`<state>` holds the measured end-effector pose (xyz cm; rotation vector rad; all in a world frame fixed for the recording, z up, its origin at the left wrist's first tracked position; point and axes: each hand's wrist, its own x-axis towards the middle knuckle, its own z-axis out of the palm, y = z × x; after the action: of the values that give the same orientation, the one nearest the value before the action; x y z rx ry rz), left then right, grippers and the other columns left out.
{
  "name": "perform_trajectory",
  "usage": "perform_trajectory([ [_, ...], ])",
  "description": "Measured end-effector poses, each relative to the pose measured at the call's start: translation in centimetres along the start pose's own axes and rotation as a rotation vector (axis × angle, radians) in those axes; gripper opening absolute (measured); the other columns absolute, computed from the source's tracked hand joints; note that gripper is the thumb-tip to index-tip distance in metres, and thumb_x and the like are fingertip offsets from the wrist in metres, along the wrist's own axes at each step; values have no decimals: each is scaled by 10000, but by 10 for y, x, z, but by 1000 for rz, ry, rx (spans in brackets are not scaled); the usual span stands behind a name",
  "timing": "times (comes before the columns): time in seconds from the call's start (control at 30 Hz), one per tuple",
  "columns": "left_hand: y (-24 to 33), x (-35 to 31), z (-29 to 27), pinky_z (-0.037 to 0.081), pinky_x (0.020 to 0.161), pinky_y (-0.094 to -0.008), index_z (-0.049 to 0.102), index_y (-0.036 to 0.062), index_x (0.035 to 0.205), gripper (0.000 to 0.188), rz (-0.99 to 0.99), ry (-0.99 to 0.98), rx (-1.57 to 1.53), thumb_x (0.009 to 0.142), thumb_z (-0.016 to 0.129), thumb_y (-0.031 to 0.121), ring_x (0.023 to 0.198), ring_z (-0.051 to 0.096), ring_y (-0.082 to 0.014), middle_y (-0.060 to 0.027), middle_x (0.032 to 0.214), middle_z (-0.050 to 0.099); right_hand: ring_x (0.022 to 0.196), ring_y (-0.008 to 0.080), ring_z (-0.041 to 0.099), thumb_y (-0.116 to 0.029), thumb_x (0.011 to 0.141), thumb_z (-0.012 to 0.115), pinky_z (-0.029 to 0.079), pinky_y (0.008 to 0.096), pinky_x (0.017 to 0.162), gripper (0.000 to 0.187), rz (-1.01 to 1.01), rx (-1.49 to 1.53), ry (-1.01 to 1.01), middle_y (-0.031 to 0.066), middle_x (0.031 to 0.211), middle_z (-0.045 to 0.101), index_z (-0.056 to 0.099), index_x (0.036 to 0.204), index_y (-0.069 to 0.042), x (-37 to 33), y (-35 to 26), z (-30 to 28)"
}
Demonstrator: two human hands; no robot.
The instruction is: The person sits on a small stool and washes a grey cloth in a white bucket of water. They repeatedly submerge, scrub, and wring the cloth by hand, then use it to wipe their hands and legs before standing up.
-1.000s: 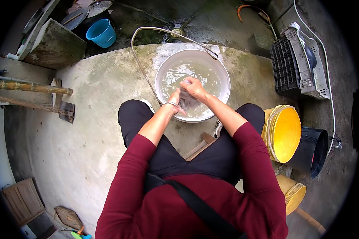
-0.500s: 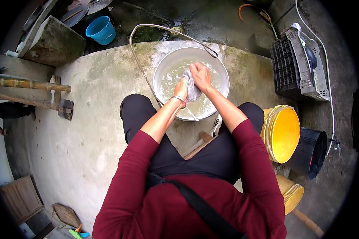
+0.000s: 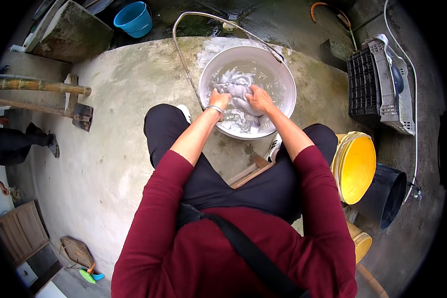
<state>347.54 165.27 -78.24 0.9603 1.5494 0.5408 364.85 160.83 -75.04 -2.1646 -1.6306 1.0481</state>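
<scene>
A round silver metal pot point(image 3: 291, 99) of cloudy water stands on the concrete in front of my knees. Its wire handle point(image 3: 180, 54) arches out over the far left side. In the water lies a wet grey cloth point(image 3: 239, 91), loosely spread and partly under the surface. My left hand point(image 3: 219, 101), with a bracelet at the wrist, grips the cloth's left part. On the other side my right hand point(image 3: 259, 99) has its fingers closed on the cloth too. Some fingertips of both hands are hidden by the cloth and water.
Yellow buckets point(image 3: 357, 168) and a black bucket point(image 3: 386, 193) lie at my right, below grey and black crates point(image 3: 377, 84). A blue bucket point(image 3: 134, 22) stands far left. Long-handled tools point(image 3: 44, 87) lie at the left, near another person point(image 3: 15, 144). A drain point(image 3: 229, 26) lies beyond the pot.
The cloth, bunched and dripping between my hands above the water, is now down in the pot and spread out. My hands have lowered and moved apart. The person at left shows more.
</scene>
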Motion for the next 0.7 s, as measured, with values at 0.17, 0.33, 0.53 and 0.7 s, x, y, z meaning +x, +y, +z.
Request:
perform_trajectory([
  [0.17,19,-23,9,317,1025,-373,220,-28,1378,806,-197,-56,-91,754,609,303,1286,336,-303,-224,1404,296,1021,360,565,-317,757,579,423,407,886,434,67,181,208,258,1030,600,586,1089,-38,24,11,-18],
  [0.33,1,-12,18,290,1027,-447,66,75,1432,776,-233,-191,-151,872,509,378,1314,271,-298,-168,1464,181,1054,367,501,-421,736,644,421,427,870,571,60,56,306,239,1119,520,524,1162,-59,21,22,12],
  [0.53,16,-18,22,259,872,-721,233,156,1381,591,-396,-221,-377,925,291,527,1245,330,-420,-144,1411,286,834,165,569,-230,817,623,466,301,741,378,2,852,-74,84,945,607,551,1083,29,-12,-51,11],
  [0.7,41,-32,27,473,743,-449,488,41,1169,591,-259,-157,-647,876,409,548,956,562,-265,-162,1099,549,776,109,558,-179,856,585,457,249,697,235,-151,1030,50,54,895,615,599,981,20,-52,-92,-19],
])
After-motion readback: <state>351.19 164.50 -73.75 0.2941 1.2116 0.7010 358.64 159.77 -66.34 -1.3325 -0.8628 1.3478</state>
